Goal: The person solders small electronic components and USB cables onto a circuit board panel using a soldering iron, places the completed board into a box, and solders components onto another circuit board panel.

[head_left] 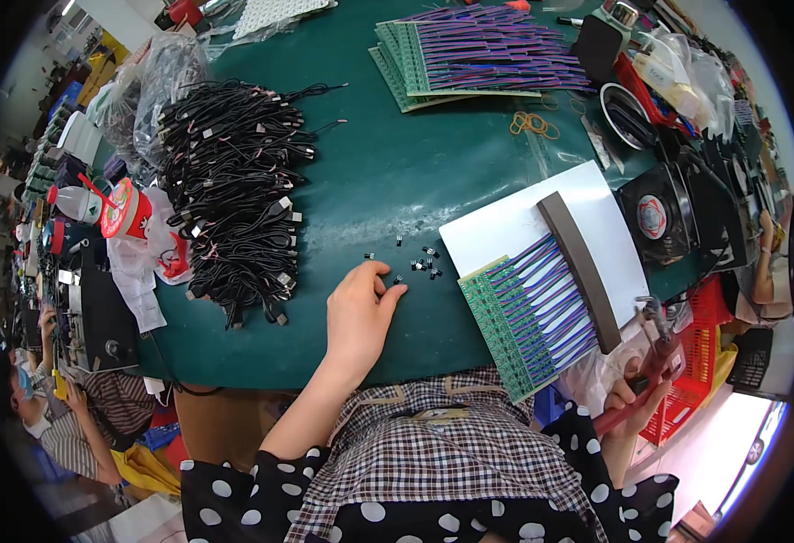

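My left hand rests at the table's front part, thumb and forefinger parted, other fingers curled. Small black parts with metal pins lie scattered just beyond its fingertips, one close to the thumb. Low on the right, my right hand is wrapped round a red-handled hand tool with a grey metal head; its exact kind is unclear. Between the hands, a green circuit board panel with purple and blue wires lies partly on a white board. A dark brown bar lies across the wires.
Black USB cables form a big pile at left, beside a red cup and plastic bags. More wired green panels are stacked at the back, near rubber bands. A red crate stands at right. Other people sit on both sides.
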A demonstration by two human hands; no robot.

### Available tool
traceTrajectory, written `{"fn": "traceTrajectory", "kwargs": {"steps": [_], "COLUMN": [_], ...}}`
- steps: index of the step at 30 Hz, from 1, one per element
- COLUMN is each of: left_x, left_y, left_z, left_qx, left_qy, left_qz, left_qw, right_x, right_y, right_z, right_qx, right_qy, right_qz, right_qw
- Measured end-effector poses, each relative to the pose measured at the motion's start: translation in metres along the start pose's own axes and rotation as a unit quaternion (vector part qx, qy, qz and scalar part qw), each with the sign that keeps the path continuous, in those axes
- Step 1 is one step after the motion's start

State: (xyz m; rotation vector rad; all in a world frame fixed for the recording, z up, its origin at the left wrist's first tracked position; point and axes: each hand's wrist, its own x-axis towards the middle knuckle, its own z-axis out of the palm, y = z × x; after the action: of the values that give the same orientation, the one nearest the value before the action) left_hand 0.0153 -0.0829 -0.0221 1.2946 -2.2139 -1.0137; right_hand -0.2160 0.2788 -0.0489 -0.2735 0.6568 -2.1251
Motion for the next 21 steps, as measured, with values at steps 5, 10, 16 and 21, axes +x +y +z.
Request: {"fn": "traceTrajectory", "kwargs": {"steps": [5,10,16,21], "left_x": [0.01,0.001,0.0,-0.001], "left_y": [-0.013,0.019,0.027,0.032], "left_z": [0.002,0.001,0.017,0.023], "left_qx": [0.043,-0.329,-0.462,-0.479], "left_qy": [0.03,-0.092,-0.193,-0.193], "left_qz": [0.106,-0.089,-0.167,-0.17], "left_qw": [0.993,0.936,0.849,0.839], "right_x": [0.012,0.023,0.034,0.037], "right_y": [0.022,0.037,0.05,0.049], "right_z": [0.035,0.067,0.091,0.09], "right_qx": [-0.172,-0.247,-0.276,-0.313], "right_qy": [0.112,0.129,0.132,0.07], "right_qz": [0.006,0.027,0.026,0.144], "right_qw": [0.979,0.96,0.952,0.936]}}
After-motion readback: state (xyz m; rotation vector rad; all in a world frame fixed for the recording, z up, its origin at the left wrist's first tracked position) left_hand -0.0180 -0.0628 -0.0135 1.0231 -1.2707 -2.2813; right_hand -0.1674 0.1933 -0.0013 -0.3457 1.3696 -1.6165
